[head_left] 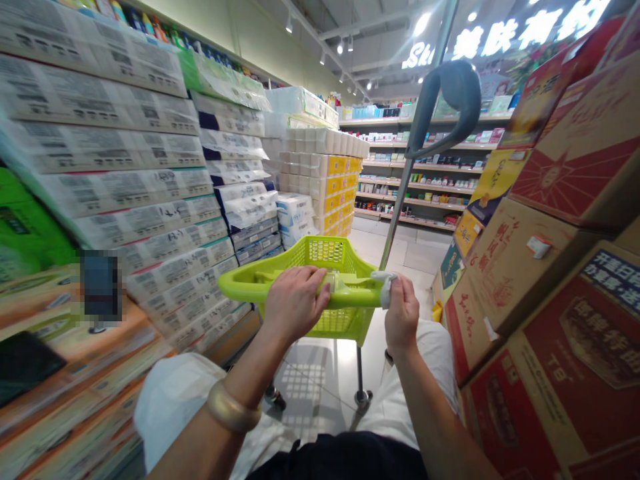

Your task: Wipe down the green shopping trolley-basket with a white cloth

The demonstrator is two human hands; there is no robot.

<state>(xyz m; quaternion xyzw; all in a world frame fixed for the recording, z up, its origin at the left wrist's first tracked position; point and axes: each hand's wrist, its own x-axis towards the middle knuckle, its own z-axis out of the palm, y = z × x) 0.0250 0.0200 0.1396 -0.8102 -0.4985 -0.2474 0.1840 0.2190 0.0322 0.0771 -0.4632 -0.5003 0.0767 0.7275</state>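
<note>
Cart (345, 323), green and wheeled, is placed at twelve o'clock, between the legs. Its handle bar (353, 298) is gripped at eleven by the left hand (296, 303), with the fingers closed over it; at one, a white cloth (384, 283) is pinched by the right hand (403, 313) at the bar's end. If the bar is pressed unevenly, the cart could be rolled away on its casters (363, 398); whether these are locked cannot be told. The cloth could be dropped through a loose pinch. By a swerve toward two, the cartons (505, 233) could be struck; toward ten, the stacked packs (170, 180) might be toppled. If the right hand is lifted abruptly, the metal pole (400, 200) at one could be knocked.
</note>
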